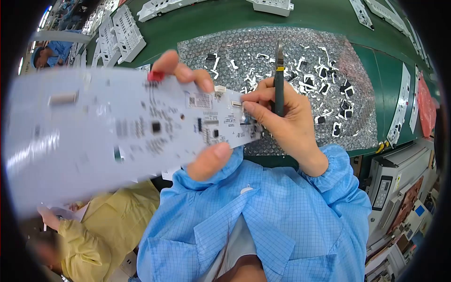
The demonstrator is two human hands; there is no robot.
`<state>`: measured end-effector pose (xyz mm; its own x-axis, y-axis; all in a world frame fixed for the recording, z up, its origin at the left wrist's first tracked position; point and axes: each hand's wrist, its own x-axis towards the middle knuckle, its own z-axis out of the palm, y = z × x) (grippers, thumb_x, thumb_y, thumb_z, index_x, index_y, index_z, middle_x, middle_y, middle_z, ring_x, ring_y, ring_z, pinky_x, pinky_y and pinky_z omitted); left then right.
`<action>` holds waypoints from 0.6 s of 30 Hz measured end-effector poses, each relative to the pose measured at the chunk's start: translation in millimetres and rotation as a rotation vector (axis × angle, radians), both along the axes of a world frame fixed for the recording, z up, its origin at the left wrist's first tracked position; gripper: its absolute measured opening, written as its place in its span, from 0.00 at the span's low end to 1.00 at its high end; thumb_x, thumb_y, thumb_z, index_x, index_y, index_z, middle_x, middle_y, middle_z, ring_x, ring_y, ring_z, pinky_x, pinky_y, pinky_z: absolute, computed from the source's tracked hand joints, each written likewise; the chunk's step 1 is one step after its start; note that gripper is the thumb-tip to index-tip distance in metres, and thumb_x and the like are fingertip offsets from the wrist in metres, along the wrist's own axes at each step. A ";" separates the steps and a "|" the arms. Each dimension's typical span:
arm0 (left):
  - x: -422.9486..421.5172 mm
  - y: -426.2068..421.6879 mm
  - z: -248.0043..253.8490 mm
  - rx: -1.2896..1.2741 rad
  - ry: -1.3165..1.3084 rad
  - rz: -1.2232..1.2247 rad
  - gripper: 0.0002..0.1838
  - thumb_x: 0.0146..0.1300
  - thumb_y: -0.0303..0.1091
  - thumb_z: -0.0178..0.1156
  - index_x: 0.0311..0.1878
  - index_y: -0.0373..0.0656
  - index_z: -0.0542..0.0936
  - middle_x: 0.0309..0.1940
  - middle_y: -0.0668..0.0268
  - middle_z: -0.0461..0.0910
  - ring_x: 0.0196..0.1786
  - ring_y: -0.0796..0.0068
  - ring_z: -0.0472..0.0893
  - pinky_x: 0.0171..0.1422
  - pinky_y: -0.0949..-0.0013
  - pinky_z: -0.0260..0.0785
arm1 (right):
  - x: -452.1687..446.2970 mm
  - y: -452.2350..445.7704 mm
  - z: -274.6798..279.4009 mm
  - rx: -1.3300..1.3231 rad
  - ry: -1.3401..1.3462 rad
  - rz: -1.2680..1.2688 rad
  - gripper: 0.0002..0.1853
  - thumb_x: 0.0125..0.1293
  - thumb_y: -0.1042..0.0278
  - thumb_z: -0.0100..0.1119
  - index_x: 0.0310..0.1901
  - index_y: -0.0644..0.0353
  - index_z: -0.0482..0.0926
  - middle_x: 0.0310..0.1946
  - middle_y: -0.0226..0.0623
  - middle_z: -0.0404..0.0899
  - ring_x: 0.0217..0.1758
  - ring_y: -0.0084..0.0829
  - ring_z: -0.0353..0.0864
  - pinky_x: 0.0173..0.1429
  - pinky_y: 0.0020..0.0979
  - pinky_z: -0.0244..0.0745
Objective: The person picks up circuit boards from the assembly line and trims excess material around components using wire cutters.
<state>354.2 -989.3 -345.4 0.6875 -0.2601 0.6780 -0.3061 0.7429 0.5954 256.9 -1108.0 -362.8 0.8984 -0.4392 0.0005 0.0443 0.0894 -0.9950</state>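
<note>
A long white circuit board (174, 113) fills the left half of the view, tilted and blurred at its far left end. My left hand (206, 160) grips it, thumb on the near edge and fingers over the top edge beside a red part (156, 76). At the narrow right end, the thumb and forefinger of my right hand (286, 117) pinch close to a small white connector (236, 104). Pliers (279, 89) with dark green handles and a yellow band are tucked in that same hand, jaws pointing away. Whether the fingertips hold a small part is hidden.
Bubble wrap (263, 42) strewn with small white and black pieces (307, 82) covers part of the green table (197, 23). White frames (127, 35) lie around its edges. A co-worker in yellow (103, 230) is at lower left; a machine (385, 188) stands at right.
</note>
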 end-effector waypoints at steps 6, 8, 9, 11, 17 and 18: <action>21.5 -7.9 1.8 -0.207 0.466 -0.268 0.49 0.37 0.28 0.59 0.70 0.29 0.55 0.67 0.44 0.62 0.61 0.57 0.66 0.70 0.60 0.62 | -4.4 -16.1 7.0 -0.147 -0.094 0.061 0.08 0.56 0.77 0.72 0.39 0.62 0.87 0.43 0.36 0.81 0.44 0.25 0.81 0.46 0.27 0.76; 20.5 -8.7 -2.4 -0.212 0.514 -0.293 0.49 0.38 0.28 0.58 0.71 0.30 0.55 0.68 0.44 0.62 0.61 0.57 0.68 0.69 0.59 0.63 | -6.6 -16.8 10.7 -0.289 -0.119 0.129 0.07 0.54 0.78 0.72 0.36 0.62 0.86 0.42 0.37 0.81 0.44 0.27 0.81 0.48 0.29 0.77; 19.7 -10.2 -4.5 -0.217 0.561 -0.324 0.49 0.39 0.27 0.56 0.72 0.31 0.56 0.69 0.44 0.62 0.61 0.56 0.70 0.68 0.57 0.65 | -7.5 -15.8 10.9 -0.288 -0.115 0.132 0.07 0.54 0.78 0.72 0.36 0.62 0.86 0.42 0.37 0.81 0.44 0.27 0.81 0.48 0.29 0.77; 19.7 -13.0 -7.0 -0.233 0.575 -0.305 0.49 0.38 0.28 0.56 0.71 0.31 0.57 0.68 0.43 0.63 0.61 0.57 0.72 0.67 0.55 0.66 | -9.3 -13.4 10.7 -0.227 -0.088 0.151 0.07 0.52 0.79 0.72 0.33 0.63 0.85 0.41 0.37 0.81 0.44 0.29 0.81 0.50 0.30 0.77; 19.1 -14.6 -10.6 -0.231 0.606 -0.306 0.49 0.35 0.27 0.54 0.71 0.31 0.59 0.65 0.43 0.67 0.59 0.60 0.75 0.64 0.54 0.68 | -10.5 -10.6 6.2 -0.249 -0.030 0.164 0.06 0.53 0.81 0.69 0.33 0.63 0.84 0.41 0.37 0.80 0.44 0.27 0.82 0.46 0.28 0.78; 19.1 -14.5 -11.5 -0.232 0.625 -0.296 0.49 0.35 0.27 0.54 0.70 0.31 0.59 0.65 0.43 0.68 0.59 0.60 0.76 0.63 0.54 0.68 | -10.5 -10.0 4.7 -0.248 -0.027 0.166 0.06 0.53 0.81 0.69 0.33 0.63 0.84 0.41 0.37 0.80 0.44 0.27 0.82 0.46 0.28 0.78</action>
<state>373.3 -1003.9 -357.0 0.8874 -0.3927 0.2416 0.2732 0.8699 0.4106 246.4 -1118.0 -358.1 0.9560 -0.2702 0.1143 0.0762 -0.1476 -0.9861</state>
